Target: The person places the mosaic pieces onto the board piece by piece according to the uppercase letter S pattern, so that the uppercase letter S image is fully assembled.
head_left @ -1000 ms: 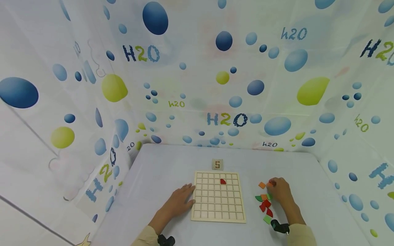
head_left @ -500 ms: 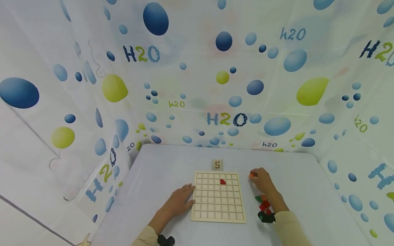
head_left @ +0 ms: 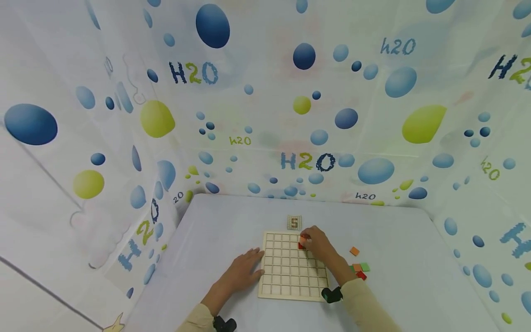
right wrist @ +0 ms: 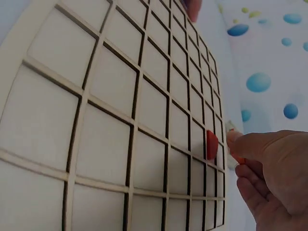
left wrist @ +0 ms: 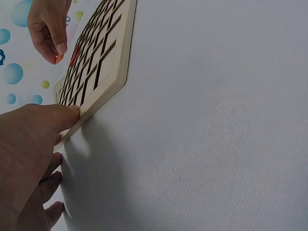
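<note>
Over the far part of a wooden grid board (head_left: 282,272), my right hand (head_left: 317,244) pinches a small orange tile (right wrist: 237,156) between thumb and fingers. Close below it, a red quarter-circle tile (right wrist: 211,145) sits in one of the board's cells. My left hand (head_left: 244,272) lies at the board's left edge with fingers extended, its thumb (left wrist: 67,115) touching the rim in the left wrist view. Most of the orange tile is covered by my right fingers.
Right of the board lie loose tiles: an orange one (head_left: 354,251) apart, and a green one (head_left: 364,267) and a red one (head_left: 362,275) in a group partly hidden by my right forearm. A small gridded card (head_left: 294,222) with an S-like figure lies behind the board.
My right hand has picked up the orange tile from the loose group and carried it left over the board's far part. The left hand has stayed at the board's edge.
</note>
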Demonstrator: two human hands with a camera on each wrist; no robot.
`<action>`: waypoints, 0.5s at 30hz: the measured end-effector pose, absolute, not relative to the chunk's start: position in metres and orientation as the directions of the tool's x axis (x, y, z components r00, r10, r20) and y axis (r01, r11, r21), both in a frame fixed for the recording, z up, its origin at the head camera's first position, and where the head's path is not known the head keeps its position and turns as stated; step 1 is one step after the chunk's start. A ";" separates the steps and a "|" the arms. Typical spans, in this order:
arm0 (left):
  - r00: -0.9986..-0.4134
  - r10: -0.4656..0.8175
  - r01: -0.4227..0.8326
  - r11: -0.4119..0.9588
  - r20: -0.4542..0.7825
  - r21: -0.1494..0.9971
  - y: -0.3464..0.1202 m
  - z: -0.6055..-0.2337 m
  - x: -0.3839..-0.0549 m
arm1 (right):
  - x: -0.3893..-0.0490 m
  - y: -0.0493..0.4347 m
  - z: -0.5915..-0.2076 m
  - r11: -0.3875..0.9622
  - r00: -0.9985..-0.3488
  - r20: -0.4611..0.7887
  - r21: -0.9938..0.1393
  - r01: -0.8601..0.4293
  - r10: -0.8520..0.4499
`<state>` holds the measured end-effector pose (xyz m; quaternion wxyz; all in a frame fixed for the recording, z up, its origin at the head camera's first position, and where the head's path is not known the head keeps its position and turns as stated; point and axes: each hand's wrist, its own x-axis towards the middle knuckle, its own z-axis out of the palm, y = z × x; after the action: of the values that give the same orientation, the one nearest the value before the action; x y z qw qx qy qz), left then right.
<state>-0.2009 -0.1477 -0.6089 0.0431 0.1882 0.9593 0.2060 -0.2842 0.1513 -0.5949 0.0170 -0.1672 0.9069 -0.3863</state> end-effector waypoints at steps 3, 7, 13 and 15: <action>-0.925 0.379 0.341 0.846 -0.012 0.410 -0.147 -0.610 -0.201 | -0.284 0.141 -0.600 0.653 -0.932 0.082 -0.692 -0.308 -0.353; -0.923 0.386 0.350 0.843 -0.006 0.409 -0.147 -0.610 -0.202 | -0.283 0.134 -0.605 0.660 -0.915 0.085 -0.666 -0.347 -0.395; -0.924 0.382 0.349 0.845 -0.002 0.405 -0.147 -0.609 -0.201 | -0.282 0.131 -0.606 0.679 -0.894 0.139 -0.604 -0.418 -0.426; -0.925 0.380 0.346 0.844 -0.001 0.409 -0.147 -0.609 -0.201 | -0.281 0.131 -0.607 0.689 -0.892 0.151 -0.585 -0.428 -0.426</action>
<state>-0.2010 -0.1470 -0.6088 0.0407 0.1891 0.9594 0.2053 -0.2813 0.1313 -0.6066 -0.0016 -0.2326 0.9189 -0.3187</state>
